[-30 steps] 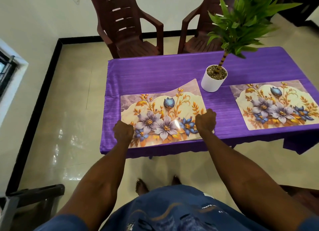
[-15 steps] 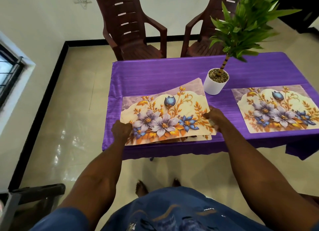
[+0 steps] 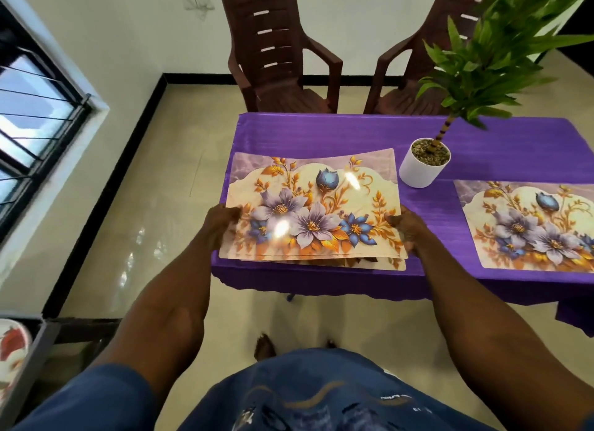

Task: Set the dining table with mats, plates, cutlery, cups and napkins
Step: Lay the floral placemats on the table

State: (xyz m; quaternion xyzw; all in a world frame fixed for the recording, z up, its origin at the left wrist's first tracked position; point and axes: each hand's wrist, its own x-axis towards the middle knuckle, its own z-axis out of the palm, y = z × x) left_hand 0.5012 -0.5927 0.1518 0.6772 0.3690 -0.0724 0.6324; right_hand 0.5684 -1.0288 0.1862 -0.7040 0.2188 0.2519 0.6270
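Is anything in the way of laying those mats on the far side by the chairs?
Nothing visible blocks the far left spot. The stack of mats is held at both ends; only the potted plant stands beside it, right of that path.

mat stack (image 3: 311, 205) left on table (image 3: 321, 131) | pot (image 3: 421, 170) between | single mat (image 3: 530, 228) right

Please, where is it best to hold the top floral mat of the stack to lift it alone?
Probably at its two short side edges, coming in from left and right, as the left hand and right hand do now. The top glossy floral placemat is thin, wide and flexible; it lies fanned over others below.
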